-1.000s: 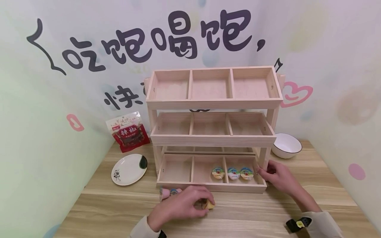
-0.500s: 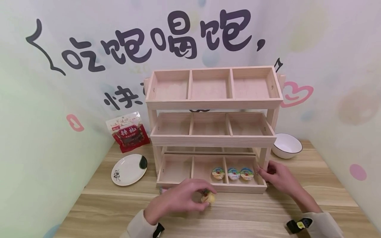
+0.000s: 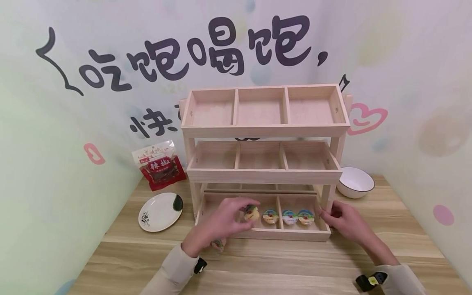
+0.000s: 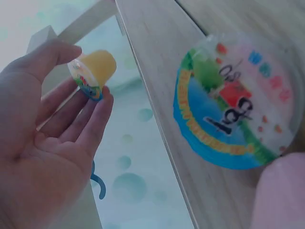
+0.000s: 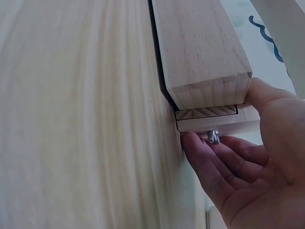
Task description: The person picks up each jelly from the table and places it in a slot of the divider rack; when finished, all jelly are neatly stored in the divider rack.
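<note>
My left hand (image 3: 226,219) pinches a yellow jelly cup (image 3: 252,213) between thumb and fingers, over the middle compartment of the wooden rack's (image 3: 263,176) lowest tier. To its right, a jelly cup (image 3: 271,217) lies in that same compartment. Two others, a blue-lidded jelly cup (image 3: 289,217) and a yellow-lidded jelly cup (image 3: 305,217), sit in the right compartment. Below my left wrist, a pink jelly cup (image 3: 218,244) rests on the table; its printed lid (image 4: 233,109) looms close in the left wrist view. My right hand (image 5: 257,157) grips the rack's lower right side, near a metal bolt (image 5: 213,137).
A white plate (image 3: 158,213) and a red bag of dried chili (image 3: 159,166) stand left of the rack. Behind its right side is a white bowl (image 3: 355,182). The two upper tiers have bare compartments. Printed wall sheets enclose the wooden table (image 3: 295,270).
My left hand has lifted the yellow jelly cup off the table, up and over the rack's front edge to the lowest tier's middle compartment. My right hand keeps its place on the rack.
</note>
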Available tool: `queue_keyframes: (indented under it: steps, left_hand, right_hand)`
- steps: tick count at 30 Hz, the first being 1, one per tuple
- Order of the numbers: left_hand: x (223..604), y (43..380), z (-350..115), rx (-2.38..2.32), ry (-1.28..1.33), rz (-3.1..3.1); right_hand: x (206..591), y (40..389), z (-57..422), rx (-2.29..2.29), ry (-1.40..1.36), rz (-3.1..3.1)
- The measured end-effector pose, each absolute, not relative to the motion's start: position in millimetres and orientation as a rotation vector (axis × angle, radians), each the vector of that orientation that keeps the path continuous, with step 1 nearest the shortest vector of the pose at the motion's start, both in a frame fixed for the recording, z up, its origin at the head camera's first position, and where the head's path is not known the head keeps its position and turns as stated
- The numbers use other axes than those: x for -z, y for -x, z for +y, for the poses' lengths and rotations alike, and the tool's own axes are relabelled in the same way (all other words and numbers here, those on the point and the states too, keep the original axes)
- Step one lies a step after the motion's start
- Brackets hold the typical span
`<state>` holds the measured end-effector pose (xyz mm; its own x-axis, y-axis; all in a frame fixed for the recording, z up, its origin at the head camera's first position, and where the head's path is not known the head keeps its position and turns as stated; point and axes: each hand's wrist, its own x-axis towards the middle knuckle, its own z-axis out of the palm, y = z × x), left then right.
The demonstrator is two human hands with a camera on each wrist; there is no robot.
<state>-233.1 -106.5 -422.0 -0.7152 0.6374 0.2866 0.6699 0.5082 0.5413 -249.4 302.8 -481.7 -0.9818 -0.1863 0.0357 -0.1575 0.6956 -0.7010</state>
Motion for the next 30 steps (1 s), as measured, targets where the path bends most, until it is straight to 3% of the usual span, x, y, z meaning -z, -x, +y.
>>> queue_keyframes:
  steps: [30]
  left_hand:
    - [437,263,-89,0.666,1.161,-2.942]
  right_hand:
    - [484,249,303,1.209,0.288,2.857]
